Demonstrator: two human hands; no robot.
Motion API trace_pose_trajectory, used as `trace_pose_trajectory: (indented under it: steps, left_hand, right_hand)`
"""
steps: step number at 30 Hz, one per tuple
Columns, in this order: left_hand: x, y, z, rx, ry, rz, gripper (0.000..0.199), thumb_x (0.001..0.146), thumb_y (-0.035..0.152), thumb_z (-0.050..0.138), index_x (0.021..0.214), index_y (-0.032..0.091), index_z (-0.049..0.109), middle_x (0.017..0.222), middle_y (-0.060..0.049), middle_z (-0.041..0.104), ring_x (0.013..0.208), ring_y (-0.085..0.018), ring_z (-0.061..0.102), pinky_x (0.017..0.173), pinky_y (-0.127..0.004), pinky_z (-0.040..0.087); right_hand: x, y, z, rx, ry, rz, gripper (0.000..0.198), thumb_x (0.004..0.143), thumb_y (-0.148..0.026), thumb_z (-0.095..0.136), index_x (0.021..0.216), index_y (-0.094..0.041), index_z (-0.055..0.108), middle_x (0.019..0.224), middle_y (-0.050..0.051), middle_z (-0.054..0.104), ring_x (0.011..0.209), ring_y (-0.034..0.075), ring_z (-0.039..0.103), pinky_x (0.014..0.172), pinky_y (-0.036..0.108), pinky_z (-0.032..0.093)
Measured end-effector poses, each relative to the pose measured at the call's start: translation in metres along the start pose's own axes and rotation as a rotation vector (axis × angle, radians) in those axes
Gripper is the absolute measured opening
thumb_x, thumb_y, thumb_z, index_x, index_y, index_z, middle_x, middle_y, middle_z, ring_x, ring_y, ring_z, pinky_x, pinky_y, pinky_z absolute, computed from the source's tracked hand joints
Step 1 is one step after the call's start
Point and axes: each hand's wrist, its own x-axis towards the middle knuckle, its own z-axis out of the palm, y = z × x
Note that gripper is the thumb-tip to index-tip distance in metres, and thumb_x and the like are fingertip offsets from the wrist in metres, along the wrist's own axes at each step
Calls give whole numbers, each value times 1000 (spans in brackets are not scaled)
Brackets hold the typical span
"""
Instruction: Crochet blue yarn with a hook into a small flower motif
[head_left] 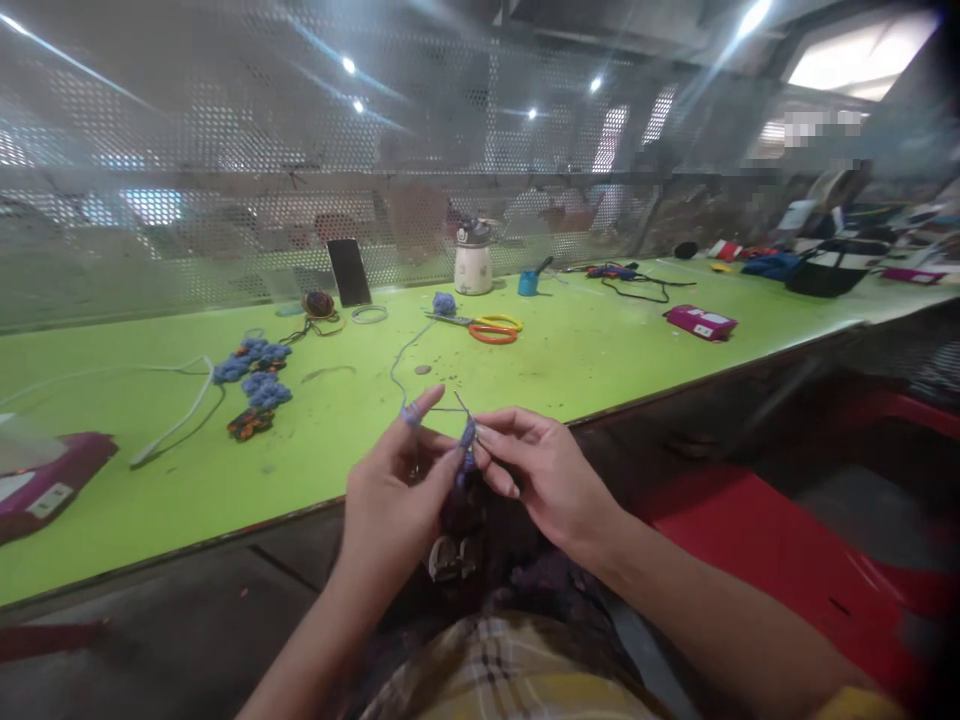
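Just in front of the table edge, my left hand (405, 480) pinches a small piece of blue crochet work (466, 445) between thumb and fingers. Its index finger is raised, with blue yarn (397, 365) wound round it. That yarn runs back across the table to a small blue ball (444, 303). My right hand (536, 465) is closed on a thin crochet hook (463, 403), whose tip sticks up above the blue piece. Both hands meet at the work, and the fingers partly hide it.
Orange-and-yellow-handled scissors (491, 327) lie beyond my hands. Finished-looking blue and dark crochet pieces (259, 375) lie left, near a white cable (180, 420). Behind stand a phone (349, 272), a bottle (473, 262) and a blue pot (529, 283). A magenta packet (701, 322) lies right, a red stool (772, 560) below.
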Motion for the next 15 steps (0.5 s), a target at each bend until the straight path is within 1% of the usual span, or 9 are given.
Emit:
trace_pose_trajectory:
  steps: [2,3,5,6,11,15]
  left_hand:
    - [4,7,-4,-250,-145,-203,69,71,20,80,136,21,55,73,1,67,67,-15,62,66,-26,48]
    - [6,10,-7,-315,-195,-274,71,69,19,82,135,20,55,72,2,66,65,-14,61,64,-26,48]
    - [9,17,-13,-355,-250,-353,71,66,16,83,132,19,57,72,2,66,62,-12,60,61,-24,48]
    - [11,19,-15,-350,-263,-370,70,66,16,84,131,19,58,73,2,66,62,-12,59,60,-24,47]
    - [15,30,-22,-288,-352,-412,63,63,18,86,122,20,65,75,2,65,66,-12,59,61,-23,45]
    - [21,42,-28,-204,-414,-439,54,65,17,83,117,22,70,75,2,64,68,-12,59,62,-24,43]
  right_hand:
    - [-6,-2,0,-40,-19,-52,21,71,-25,79,87,-13,72,56,-2,63,38,4,46,38,17,30]
    - [-8,-4,-1,-77,-39,-66,22,73,-24,78,93,-14,73,57,-2,63,38,4,45,38,17,30]
    - [-12,-9,-3,-167,-86,-84,28,77,-23,75,103,-16,74,59,-2,63,39,4,45,38,17,30]
    - [-13,-12,-4,-218,-105,-93,29,78,-22,74,106,-16,75,59,-2,62,39,4,44,39,18,31]
    - [-18,-29,-8,-463,-156,-151,25,81,-19,68,104,-13,77,57,-2,58,41,4,42,40,19,32]
    - [-19,-46,-7,-676,-216,-184,26,82,-16,64,103,-14,78,58,-2,56,41,4,41,40,19,33]
